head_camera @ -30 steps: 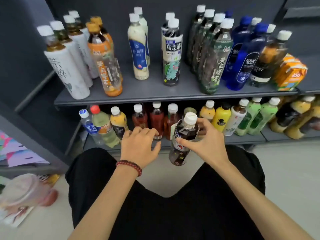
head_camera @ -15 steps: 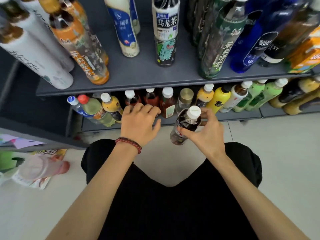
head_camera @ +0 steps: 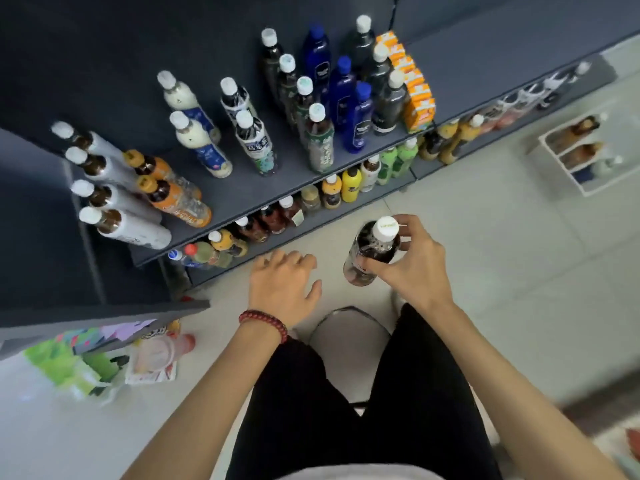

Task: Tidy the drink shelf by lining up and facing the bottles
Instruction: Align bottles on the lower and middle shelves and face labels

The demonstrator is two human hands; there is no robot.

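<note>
Near the dark grey two-tier drink shelf (head_camera: pixel 242 192), the right hand (head_camera: pixel 412 268) grips a dark white-capped plastic bottle (head_camera: pixel 372 251); the left hand (head_camera: pixel 282 284) hangs relaxed, holding nothing.

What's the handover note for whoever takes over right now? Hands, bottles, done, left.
Right hand grips the dark bottle near its top, off the shelves, above the floor.
Left hand is open and holds nothing, in front of the lower shelf.
Done: upper shelf rows look lined up.
Lower shelf: mixed bottles, mostly hidden under the upper shelf; facing unclear.
Left: place the held bottle label forward, then probably straighten that row.
</note>
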